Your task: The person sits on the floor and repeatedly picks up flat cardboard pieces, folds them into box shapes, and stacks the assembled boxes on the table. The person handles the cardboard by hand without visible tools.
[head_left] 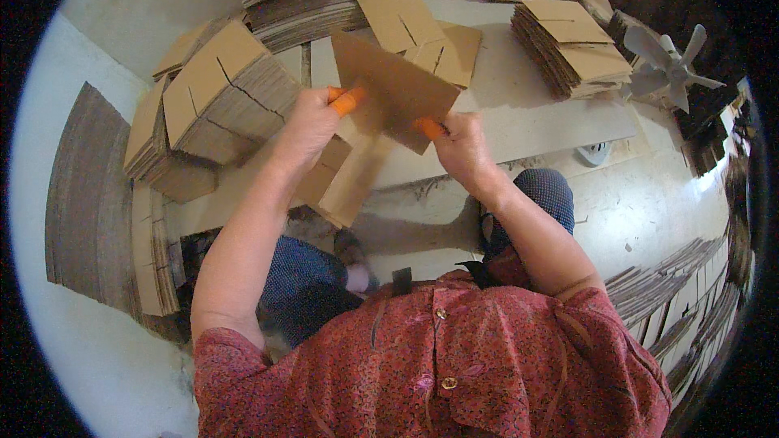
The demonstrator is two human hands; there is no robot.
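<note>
Held cardboard sheet point(406, 93): no readable text on the face in view.
Cardboard stack point(568, 40) near the table's point(503, 109) right end: no legible letters or numbers.
Slotted cardboard pile point(215, 85) at the table's left end: none legible.
Fan point(669, 67) by the table's right end: no readable label.
Red shirt point(495, 357): patterned cloth, no readable words.

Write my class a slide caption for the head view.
The left hand and right hand hold a brown cardboard sheet above a pale work surface bearing slotted cardboard stacks.
</note>
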